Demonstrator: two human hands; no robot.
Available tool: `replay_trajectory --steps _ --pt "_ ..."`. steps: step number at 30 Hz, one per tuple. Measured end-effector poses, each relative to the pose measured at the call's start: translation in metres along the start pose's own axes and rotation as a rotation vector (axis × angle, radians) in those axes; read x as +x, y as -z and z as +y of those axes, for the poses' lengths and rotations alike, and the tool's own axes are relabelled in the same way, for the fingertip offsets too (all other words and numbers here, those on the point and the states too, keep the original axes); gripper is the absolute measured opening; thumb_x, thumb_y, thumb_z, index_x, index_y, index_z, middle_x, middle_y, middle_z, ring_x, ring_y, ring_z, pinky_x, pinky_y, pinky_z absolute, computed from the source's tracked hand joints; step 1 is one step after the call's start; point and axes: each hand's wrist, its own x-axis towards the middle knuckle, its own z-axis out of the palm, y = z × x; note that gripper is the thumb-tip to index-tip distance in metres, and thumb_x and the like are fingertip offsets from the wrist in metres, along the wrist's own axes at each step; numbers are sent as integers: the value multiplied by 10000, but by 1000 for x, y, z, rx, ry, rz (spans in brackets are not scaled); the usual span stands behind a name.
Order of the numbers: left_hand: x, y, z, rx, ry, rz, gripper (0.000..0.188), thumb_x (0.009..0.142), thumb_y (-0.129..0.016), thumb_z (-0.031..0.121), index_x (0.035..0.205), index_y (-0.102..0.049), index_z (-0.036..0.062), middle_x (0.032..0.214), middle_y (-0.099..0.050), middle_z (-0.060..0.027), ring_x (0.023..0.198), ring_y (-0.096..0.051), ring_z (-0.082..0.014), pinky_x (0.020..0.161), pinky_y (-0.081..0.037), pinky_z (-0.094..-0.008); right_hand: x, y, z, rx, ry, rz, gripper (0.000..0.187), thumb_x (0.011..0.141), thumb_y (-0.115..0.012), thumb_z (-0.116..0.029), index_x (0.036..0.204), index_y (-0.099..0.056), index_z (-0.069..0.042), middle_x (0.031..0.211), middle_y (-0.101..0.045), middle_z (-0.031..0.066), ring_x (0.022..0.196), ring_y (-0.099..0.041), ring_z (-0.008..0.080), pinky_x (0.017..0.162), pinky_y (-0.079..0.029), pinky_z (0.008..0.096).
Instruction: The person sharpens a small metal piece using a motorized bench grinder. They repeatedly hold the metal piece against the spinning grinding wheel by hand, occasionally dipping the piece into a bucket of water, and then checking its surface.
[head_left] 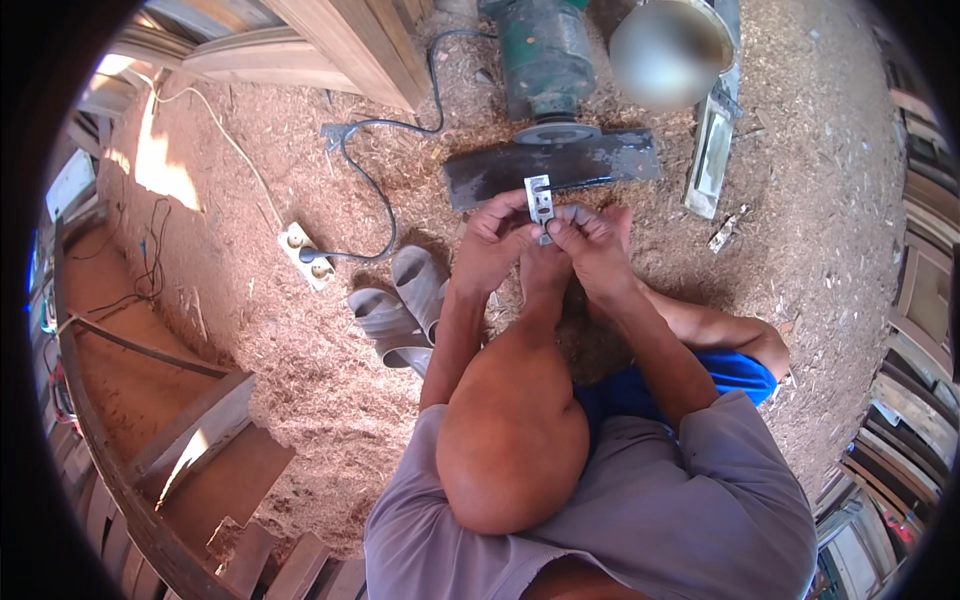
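Both hands meet in front of my bent knee, around a small slotted silver metal plate (540, 198) standing upright. My left hand (490, 243) is closed on its lower left side, thumb and fingers pinching. From the other side my right hand (597, 252) pinches the lower end with thumb and forefinger. Just beyond the fingertips lies a wide dark metal sheet (487, 178). Over it sits the round disc (556, 133) of a green motor grinder (545, 62). My fingers hide the plate's lower edges.
A round pale container (668, 55) stands right of the grinder, near a long narrow tray (708, 165). A small metal piece (728, 228) lies on the shavings-covered ground. To the left are grey sandals (420, 285), a power strip (306, 257) with a dark cord, and wooden boards (205, 430).
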Motion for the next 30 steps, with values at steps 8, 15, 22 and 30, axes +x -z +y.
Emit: replay_trajectory --steps 8,15,22,30 --pt "8 -34 25 -124 33 -273 864 763 -782 150 1456 -278 35 1335 -488 -107 1093 -547 -173 919 -464 -325 -20 4 -33 449 5 -92 77 907 -613 -77 977 -642 -61 859 -636 15 693 -561 85 636 -466 223" --pt "22 -79 28 -243 61 -333 905 749 -803 256 1452 -282 26 1366 -474 -144 1114 -547 -182 895 -481 -291 -62 9 -73 748 -87 -166 83 922 -587 -92 989 -627 -62 848 -627 16 667 -546 83 574 -463 207" --pt "27 -119 17 -361 208 -353 510 836 -711 106 1271 -466 3 1057 -600 -39 738 -564 -87 578 -484 -191 -77 39 -74 810 -47 -22 72 936 -582 -155 984 -603 -105 822 -614 -13 664 -549 72 581 -466 225" --pt "32 -141 2 -228 347 -220 356 856 -697 129 1155 -525 42 832 -572 4 609 -490 -46 481 -414 -178 -88 53 -76 840 -26 76 86 941 -586 -226 953 -587 -142 786 -598 -48 633 -554 61 581 -479 201"
